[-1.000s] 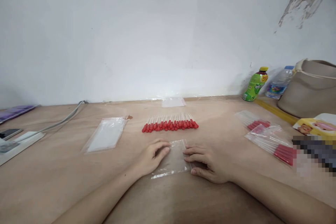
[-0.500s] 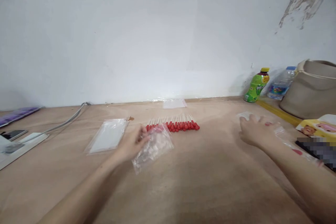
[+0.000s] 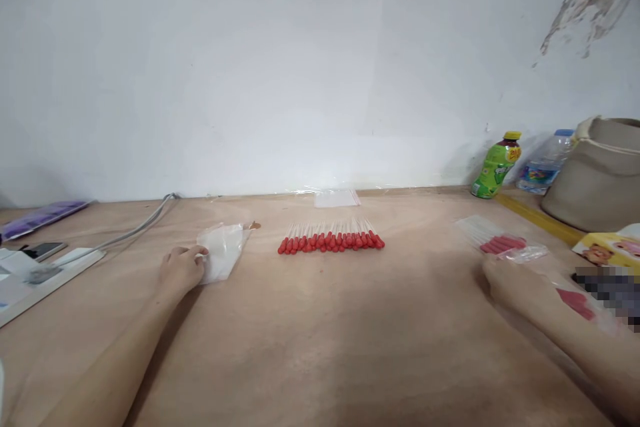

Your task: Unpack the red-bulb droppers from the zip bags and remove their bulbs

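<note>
At the left, my left hand (image 3: pixel 183 270) has thumb and fingers closed on the edge of a clear plastic bag (image 3: pixel 223 253), which looks slightly lifted and bent. My right hand (image 3: pixel 517 290) rests at the right with its fingers curled, against the near side of a filled plastic bag (image 3: pixel 533 253). Red-tipped sticks (image 3: pixel 503 244) show through that bag; the right fingertips are partly hidden. Between my hands, a row of loose red-tipped sticks (image 3: pixel 333 240) lies on the wooden table (image 3: pixel 320 333), white stems pointing to the wall.
Another flat plastic bag (image 3: pixel 336 198) lies by the wall. More bagged red tips (image 3: pixel 575 303) sit under my right forearm. Farther right stand a green bottle (image 3: pixel 497 167), a water bottle (image 3: pixel 545 163) and a grey bucket (image 3: pixel 593 173). A cable (image 3: pixel 145 219) crosses the left side.
My left hand has moved left from the row of sticks, where it held a crumpled clear bag, to the bags at left. My right hand has drawn back toward me, uncovering the filled bag.
</note>
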